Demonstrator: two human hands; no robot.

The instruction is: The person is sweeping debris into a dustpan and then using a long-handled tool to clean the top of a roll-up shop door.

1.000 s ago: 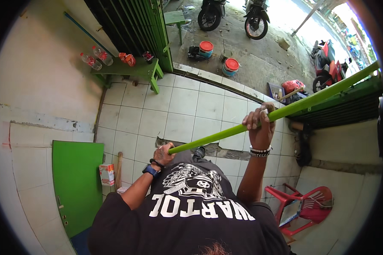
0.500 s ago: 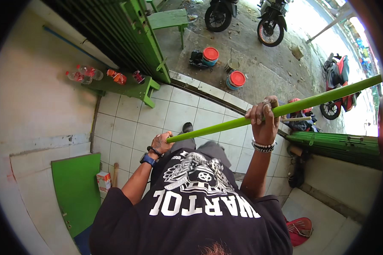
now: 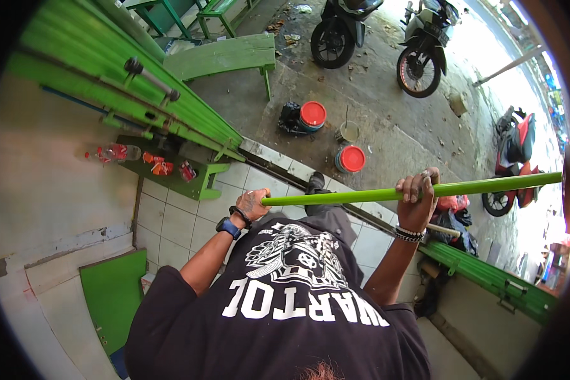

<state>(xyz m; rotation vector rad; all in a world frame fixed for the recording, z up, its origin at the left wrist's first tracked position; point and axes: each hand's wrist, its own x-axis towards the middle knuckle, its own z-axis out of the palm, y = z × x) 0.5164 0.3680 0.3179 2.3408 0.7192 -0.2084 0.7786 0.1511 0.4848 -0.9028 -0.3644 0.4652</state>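
A green pole is held in two hands in front of the torso and is set nearly level across the view, slightly higher toward the right. Its near end is gripped by the left hand, with the fingers wrapped around it. Farther along, the pole is gripped by the right hand, with the fingers curled over the shaft. Beyond the right hand, the shaft is extended to the right until it is lost at the dark rim of the view.

A dark blue watch is worn at the left wrist; beaded bracelets are worn at the right. A black shoe is seen between the hands, just beyond the pole.

To the left of the left hand, a low green bench is placed, on which clear bottles and orange-red packets are laid. Ahead of the hands, two red-lidded tubs are set on the ground: the nearer tub and the farther tub. A small container is positioned between them. Beyond the right hand, a motorcycle is parked.
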